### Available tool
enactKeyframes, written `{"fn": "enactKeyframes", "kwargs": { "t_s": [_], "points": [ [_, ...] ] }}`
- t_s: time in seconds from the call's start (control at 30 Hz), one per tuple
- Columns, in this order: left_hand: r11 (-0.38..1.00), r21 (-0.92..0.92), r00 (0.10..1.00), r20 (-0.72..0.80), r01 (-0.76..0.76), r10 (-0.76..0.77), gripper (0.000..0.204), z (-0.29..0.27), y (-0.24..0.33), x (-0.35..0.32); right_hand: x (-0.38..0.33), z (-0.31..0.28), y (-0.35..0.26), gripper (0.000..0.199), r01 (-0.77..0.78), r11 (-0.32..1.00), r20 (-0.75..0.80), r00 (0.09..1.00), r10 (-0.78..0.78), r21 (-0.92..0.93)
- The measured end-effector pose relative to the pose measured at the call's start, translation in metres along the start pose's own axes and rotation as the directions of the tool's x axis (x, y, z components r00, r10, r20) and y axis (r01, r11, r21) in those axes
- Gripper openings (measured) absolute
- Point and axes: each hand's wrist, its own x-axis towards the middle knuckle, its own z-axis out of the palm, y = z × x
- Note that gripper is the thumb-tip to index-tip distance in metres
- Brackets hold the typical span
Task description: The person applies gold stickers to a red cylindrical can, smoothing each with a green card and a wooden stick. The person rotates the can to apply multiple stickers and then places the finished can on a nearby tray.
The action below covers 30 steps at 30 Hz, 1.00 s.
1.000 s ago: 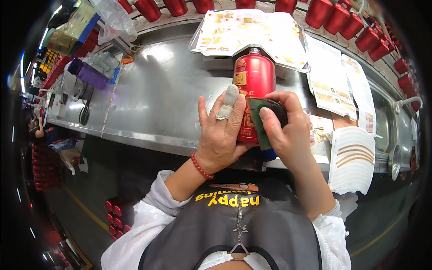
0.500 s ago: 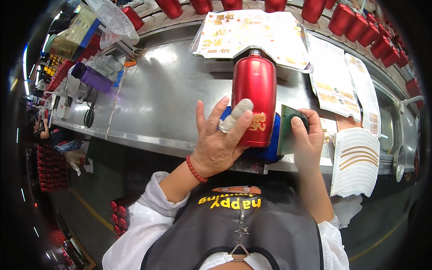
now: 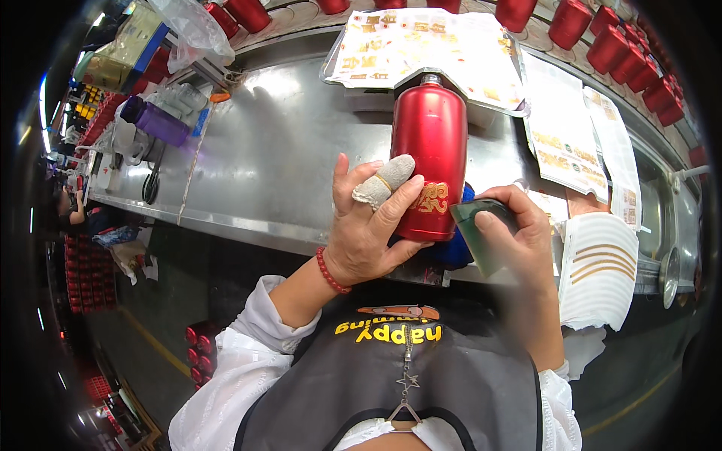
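Note:
A glossy red metal bottle (image 3: pixel 429 135) lies with its neck pointing away from me, its top end in a dark angular rest. Near its base is a gold patterned decal (image 3: pixel 434 198). My left hand (image 3: pixel 359 242) steadies the bottle, index finger on its side and thumb by its base; one finger wears a grey cloth finger cover (image 3: pixel 385 182). In my right hand (image 3: pixel 526 237) is a flat, translucent green scraper (image 3: pixel 475 239) with a dark grip, its edge close to the bottle's lower right side. Blue material (image 3: pixel 456 254) shows partly beneath the bottle.
A tray with printed decal sheets (image 3: pixel 429 46) lies beyond the bottle. More sheets (image 3: pixel 562 143) and a stack of white sheets with gold stripes (image 3: pixel 599 270) are at right. A purple bottle (image 3: pixel 156 122) stands left on the metal table (image 3: pixel 278 150). Red bottles (image 3: pixel 571 22) line the back.
The bottle has turned slightly, bringing more of the decal into view. My right hand has tilted the scraper and brought it nearer the bottle; my left hand has shifted slightly.

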Motion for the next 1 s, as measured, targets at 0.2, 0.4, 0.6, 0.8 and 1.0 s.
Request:
{"fn": "enactKeyframes", "kwargs": {
  "t_s": [0.2, 0.4, 0.6, 0.8, 1.0],
  "points": [
    [0.998, 0.023, 0.999, -0.008, -0.053, 0.053, 0.065, -0.002, 0.003, -0.001, 0.003, -0.005, -0.001, 0.02, 0.02, 0.999, -0.038, 0.999, -0.021, -0.036],
    [0.999, 0.009, 0.999, 0.004, -0.04, 0.04, 0.059, -0.003, 0.007, -0.001, 0.006, 0.003, -0.004, 0.019, 0.029, 1.0, -0.014, 0.999, -0.029, 0.003],
    [0.998, -0.062, 1.0, -0.008, -0.004, 0.004, 0.054, -0.001, 0.009, -0.003, 0.005, -0.002, -0.001, 0.02, -0.04, 0.999, -0.031, 0.999, 0.039, -0.028],
    [0.996, -0.086, 1.0, 0.001, 0.0, 0.0, 0.042, -0.006, 0.011, 0.003, 0.005, -0.006, -0.005, 0.02, 0.019, 1.0, -0.021, 1.0, -0.019, -0.022],
    [0.992, -0.025, 0.984, 0.129, -0.123, 0.125, 0.022, -0.008, 0.005, 0.04, 0.005, -0.007, 0.001, 0.02, 0.03, 0.998, -0.049, 0.998, -0.033, -0.056]
  ]
}}
